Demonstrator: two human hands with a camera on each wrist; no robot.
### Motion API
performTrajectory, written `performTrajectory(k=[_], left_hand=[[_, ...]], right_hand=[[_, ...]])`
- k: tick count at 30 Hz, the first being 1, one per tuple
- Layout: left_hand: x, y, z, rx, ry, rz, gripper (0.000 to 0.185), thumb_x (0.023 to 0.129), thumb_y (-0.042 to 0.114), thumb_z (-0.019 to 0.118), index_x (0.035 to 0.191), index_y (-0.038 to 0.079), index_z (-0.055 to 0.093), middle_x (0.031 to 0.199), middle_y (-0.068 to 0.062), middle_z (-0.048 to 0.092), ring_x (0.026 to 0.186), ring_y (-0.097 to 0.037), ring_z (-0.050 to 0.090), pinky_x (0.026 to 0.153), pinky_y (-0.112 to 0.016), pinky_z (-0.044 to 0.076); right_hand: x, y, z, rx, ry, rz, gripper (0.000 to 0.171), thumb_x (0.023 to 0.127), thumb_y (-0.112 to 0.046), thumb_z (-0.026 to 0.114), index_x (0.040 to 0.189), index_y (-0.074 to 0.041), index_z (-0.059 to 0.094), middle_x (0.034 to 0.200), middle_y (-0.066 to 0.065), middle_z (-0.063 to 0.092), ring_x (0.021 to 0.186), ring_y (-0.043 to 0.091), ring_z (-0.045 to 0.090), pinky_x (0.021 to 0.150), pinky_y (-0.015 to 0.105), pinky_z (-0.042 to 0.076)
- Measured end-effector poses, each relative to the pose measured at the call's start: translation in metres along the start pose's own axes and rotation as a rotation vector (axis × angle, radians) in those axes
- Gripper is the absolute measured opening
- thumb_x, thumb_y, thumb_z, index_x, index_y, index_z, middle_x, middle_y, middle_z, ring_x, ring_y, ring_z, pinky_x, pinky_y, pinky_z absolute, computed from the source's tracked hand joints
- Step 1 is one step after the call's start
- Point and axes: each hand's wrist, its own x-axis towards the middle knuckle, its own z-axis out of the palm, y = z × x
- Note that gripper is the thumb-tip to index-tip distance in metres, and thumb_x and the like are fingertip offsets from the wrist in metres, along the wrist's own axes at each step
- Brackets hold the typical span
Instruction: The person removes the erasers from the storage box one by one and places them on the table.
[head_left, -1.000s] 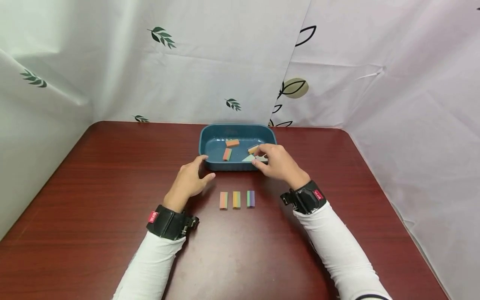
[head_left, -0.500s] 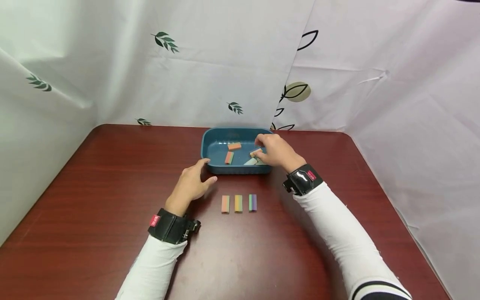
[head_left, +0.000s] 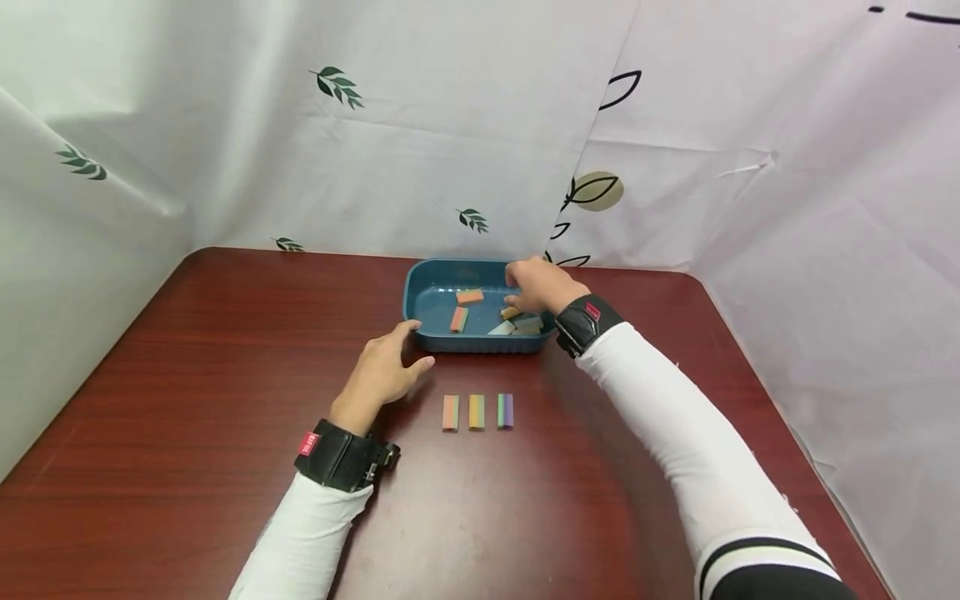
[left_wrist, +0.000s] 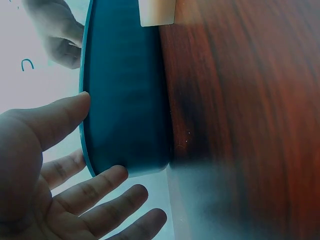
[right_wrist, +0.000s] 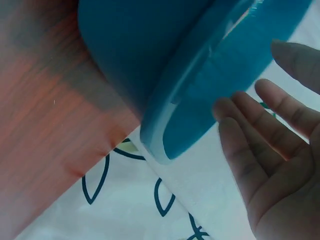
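The right hand (head_left: 536, 285) reached over the tray (head_left: 420, 292) at the back of the table (head_left: 187, 400), fingers straight and holding nothing, just above the blocks (head_left: 459, 318) lying inside. The left hand (head_left: 382, 371) rested open against the tray's near left corner, three blocks (head_left: 477, 412) lined up beside it

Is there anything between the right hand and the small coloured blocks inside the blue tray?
Nothing visible. The right hand is already over the blue plastic tray, its fingers open just above the small coloured blocks at the right end.
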Motion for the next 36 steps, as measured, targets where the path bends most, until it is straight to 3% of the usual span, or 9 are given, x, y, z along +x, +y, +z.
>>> performTrajectory(k=[5,11,14,21,27,33,36], left_hand=[[0.000,-0.001,0.001,0.001,0.009,0.014,0.065,0.093,0.029,0.066,0.148,0.010,0.037,0.143,-0.024,0.044,0.131,-0.043,0.040,0.103,-0.058,0.036],[0.001,0.000,0.002,0.010,0.013,0.024,0.065,0.093,0.028,0.066,0.148,0.009,0.037,0.143,-0.025,0.045,0.131,-0.043,0.041,0.103,-0.058,0.037],[0.001,0.001,0.002,0.010,0.012,0.019,0.065,0.093,0.028,0.066,0.148,0.008,0.038,0.143,-0.025,0.044,0.130,-0.042,0.042,0.102,-0.058,0.037],[0.001,0.001,0.004,0.018,0.025,0.017,0.065,0.093,0.029,0.067,0.147,0.008,0.038,0.142,-0.025,0.045,0.129,-0.042,0.043,0.102,-0.058,0.038],[-0.002,-0.001,0.004,0.009,0.032,0.005,0.065,0.093,0.029,0.067,0.147,0.009,0.038,0.143,-0.025,0.045,0.129,-0.042,0.043,0.101,-0.058,0.038],[0.000,0.001,0.003,0.022,0.033,0.015,0.065,0.093,0.029,0.067,0.147,0.008,0.038,0.142,-0.025,0.046,0.128,-0.041,0.045,0.101,-0.057,0.039],[0.001,0.001,0.005,0.031,0.033,0.018,0.064,0.093,0.029,0.067,0.146,0.008,0.039,0.142,-0.025,0.046,0.128,-0.041,0.045,0.101,-0.057,0.039]], right_hand=[[0.011,-0.001,0.001,-0.071,-0.136,0.051,0.042,0.091,-0.031,0.070,0.121,-0.004,0.062,0.112,0.014,0.058,0.097,0.026,0.054,0.078,0.040,0.049],[0.021,0.000,0.003,-0.147,-0.247,0.098,0.034,0.089,-0.040,0.070,0.098,-0.008,0.062,0.093,0.008,0.058,0.084,0.022,0.057,0.072,0.037,0.046],[0.026,0.000,0.002,-0.169,-0.294,0.126,0.034,0.089,-0.042,0.069,0.094,-0.009,0.061,0.089,0.007,0.059,0.081,0.021,0.058,0.071,0.036,0.046],[0.037,0.003,0.000,-0.187,-0.354,0.210,0.050,0.087,-0.049,0.069,0.117,-0.009,0.065,0.113,0.007,0.063,0.095,0.022,0.059,0.080,0.040,0.049],[0.044,-0.003,0.004,-0.246,-0.366,0.170,0.063,0.089,-0.046,0.068,0.137,-0.008,0.053,0.130,0.010,0.057,0.111,0.025,0.058,0.092,0.044,0.048],[0.050,-0.002,0.010,-0.288,-0.383,0.176,0.061,0.090,-0.044,0.067,0.138,-0.008,0.053,0.128,0.011,0.059,0.109,0.024,0.059,0.092,0.044,0.048],[0.050,0.002,0.011,-0.287,-0.380,0.185,0.055,0.089,-0.045,0.067,0.131,-0.010,0.059,0.118,0.008,0.063,0.099,0.022,0.061,0.086,0.043,0.049]])
